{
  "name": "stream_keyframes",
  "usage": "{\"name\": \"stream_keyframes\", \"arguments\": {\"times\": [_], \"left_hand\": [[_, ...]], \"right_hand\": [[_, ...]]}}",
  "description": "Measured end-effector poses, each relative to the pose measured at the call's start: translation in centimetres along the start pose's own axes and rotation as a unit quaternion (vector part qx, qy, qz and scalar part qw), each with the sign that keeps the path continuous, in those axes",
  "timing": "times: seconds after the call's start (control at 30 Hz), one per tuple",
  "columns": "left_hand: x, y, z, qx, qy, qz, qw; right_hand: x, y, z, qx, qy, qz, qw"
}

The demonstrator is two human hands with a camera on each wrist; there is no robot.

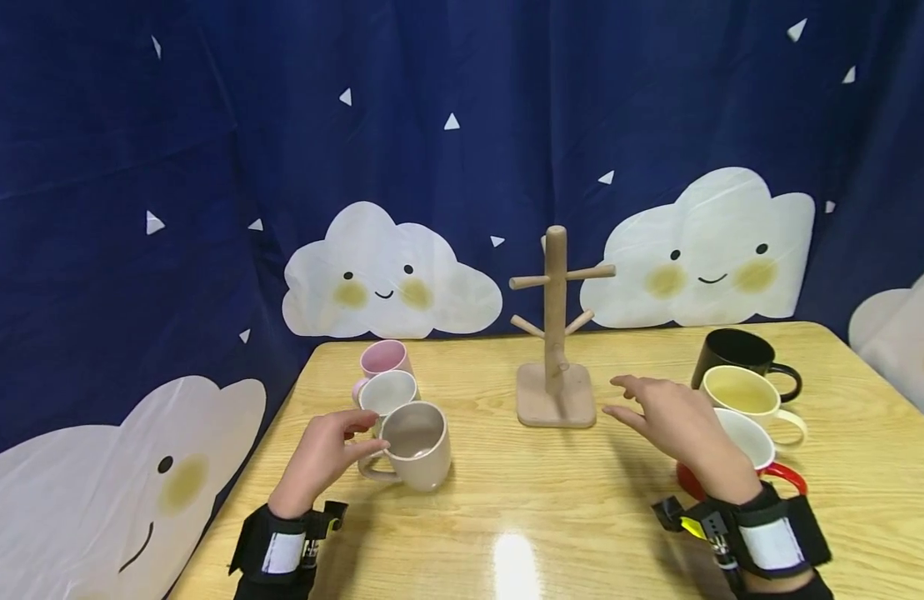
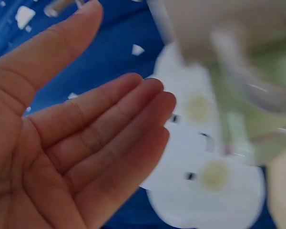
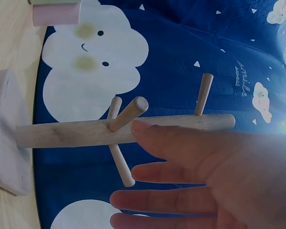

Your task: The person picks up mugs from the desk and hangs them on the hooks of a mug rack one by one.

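Observation:
My left hand (image 1: pixel 322 458), fingers and thumb apart, is beside a beige mug (image 1: pixel 430 468) at the front of the left row. Its fingertips overlap the mug's handle side in the head view; the left wrist view shows the palm with nothing in it. Behind that mug are a pale mug (image 1: pixel 389 390), light green outside in the left wrist view, and a pink mug (image 1: pixel 384 357). My right hand (image 1: pixel 675 421) hovers with fingers extended and holds nothing. To its left stands a wooden mug tree (image 1: pixel 555 321) with bare pegs.
On the right are a black mug (image 1: pixel 720 354), a yellow mug (image 1: pixel 741 393) and a red mug (image 1: pixel 786 477) with a white inside, partly hidden by my right forearm. All stand on the wooden table (image 1: pixel 499 500). A dark blue curtain (image 1: pixel 447 50) with clouds hangs behind.

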State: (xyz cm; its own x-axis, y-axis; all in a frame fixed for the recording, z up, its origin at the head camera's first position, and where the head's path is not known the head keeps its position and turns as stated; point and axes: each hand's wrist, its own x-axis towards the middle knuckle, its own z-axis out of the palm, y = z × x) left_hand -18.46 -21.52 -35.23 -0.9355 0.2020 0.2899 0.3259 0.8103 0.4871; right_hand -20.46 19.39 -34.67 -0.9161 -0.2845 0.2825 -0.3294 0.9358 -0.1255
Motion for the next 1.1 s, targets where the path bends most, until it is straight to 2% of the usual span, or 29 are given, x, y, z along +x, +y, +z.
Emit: {"name": "stream_keyframes", "arguments": {"times": [0.13, 0.3, 0.37, 0.5, 0.7, 0.93, 1.1], "left_hand": [[-0.2, -1.7, 0.6, -0.019, -0.033, -0.008, 0.9992], [0.0, -2.8, 1.4, 0.004, -0.070, 0.006, 0.9975], [-0.1, -3.1, 1.6, 0.013, -0.075, 0.010, 0.9970], [-0.3, -3.4, 1.8, 0.003, -0.075, 0.009, 0.9971], [-0.3, -3.2, 1.5, -0.015, -0.068, 0.002, 0.9976], [0.4, -2.1, 0.0, -0.084, -0.107, -0.024, 0.9904], [1.2, -1.4, -0.5, -0.110, -0.099, -0.028, 0.9886]], "right_hand": [[0.1, 0.1, 0.1, 0.002, -0.009, -0.001, 1.0000], [0.1, 0.1, 0.3, 0.002, -0.016, -0.003, 0.9999], [0.1, 0.0, 0.3, 0.006, -0.024, -0.003, 0.9997], [0.2, -0.1, 0.3, 0.006, -0.035, 0.003, 0.9994], [0.0, 0.0, 0.3, 0.015, -0.048, 0.005, 0.9987], [-0.4, 0.1, 0.3, 0.017, -0.037, 0.006, 0.9991], [-0.4, 0.2, 0.0, 0.021, -0.033, 0.001, 0.9992]]}}
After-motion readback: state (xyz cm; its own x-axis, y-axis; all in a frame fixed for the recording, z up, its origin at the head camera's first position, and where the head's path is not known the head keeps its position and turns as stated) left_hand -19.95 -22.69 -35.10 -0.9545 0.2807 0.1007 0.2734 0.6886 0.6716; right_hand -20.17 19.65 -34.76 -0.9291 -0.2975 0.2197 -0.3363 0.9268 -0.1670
